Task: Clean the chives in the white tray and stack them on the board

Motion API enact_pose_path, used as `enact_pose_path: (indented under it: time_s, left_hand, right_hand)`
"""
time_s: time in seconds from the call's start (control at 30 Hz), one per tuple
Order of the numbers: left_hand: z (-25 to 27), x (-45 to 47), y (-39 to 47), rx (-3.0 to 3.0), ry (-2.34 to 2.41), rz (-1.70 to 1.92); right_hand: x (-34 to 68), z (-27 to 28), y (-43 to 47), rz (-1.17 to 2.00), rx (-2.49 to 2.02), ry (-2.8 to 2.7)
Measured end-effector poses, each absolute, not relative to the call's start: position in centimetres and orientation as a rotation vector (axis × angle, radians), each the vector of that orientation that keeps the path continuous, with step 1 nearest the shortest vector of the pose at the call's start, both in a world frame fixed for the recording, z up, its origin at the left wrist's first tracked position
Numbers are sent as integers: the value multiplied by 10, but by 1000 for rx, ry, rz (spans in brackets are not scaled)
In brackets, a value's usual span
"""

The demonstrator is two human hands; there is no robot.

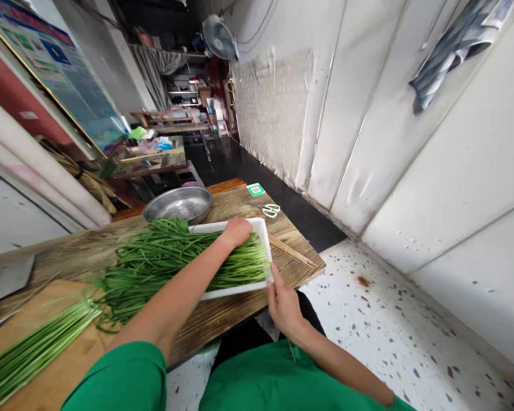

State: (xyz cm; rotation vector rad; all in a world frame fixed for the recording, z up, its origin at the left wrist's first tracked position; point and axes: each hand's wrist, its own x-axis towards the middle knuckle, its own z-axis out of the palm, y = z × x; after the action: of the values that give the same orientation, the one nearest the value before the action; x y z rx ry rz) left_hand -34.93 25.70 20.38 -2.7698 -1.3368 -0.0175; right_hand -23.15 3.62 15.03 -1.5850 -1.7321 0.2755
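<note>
A white plastic tray (263, 231) lies on the wooden table, filled with long garlic chives (240, 265). Their green leaves spill over its left side, and the pale cut ends point right. My left hand (237, 231) reaches across the bundle to the far rim, its fingers curled down on the chives near the cut ends; the fingertips are partly hidden. At the near right corner, my right hand (285, 305) grips the tray's edge between thumb and fingers. Another bunch of chives (38, 348) rests on a wooden cutting board (85, 365) to the left.
Behind the tray stands a metal basin (180, 204). Scissors with pale green handles (270, 211), a green code card (255, 189) and thin sticks (291, 249) lie toward the table's right end. A cleaver (11, 279) lies at far left. A white wall runs along the right.
</note>
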Motion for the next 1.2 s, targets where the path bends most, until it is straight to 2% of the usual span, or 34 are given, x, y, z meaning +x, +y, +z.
enact_pose_path:
  time_s: [0.3, 0.53, 0.73, 1.2]
  left_hand:
    - [220, -360, 254, -3086, -1343, -254]
    - [240, -363, 236, -3394, -1683, -760]
    - [236, -372, 215, -3648, -2001, -677]
    - [235, -370, 211, -3595, -2141, -678]
  right_hand:
    - [-232, 157, 37, 329, -1593, -1713]
    - [-232, 159, 38, 349, -1592, -1685]
    - [-232, 161, 37, 370, -1623, -1685]
    - [-234, 158, 37, 388, -1609, -1671]
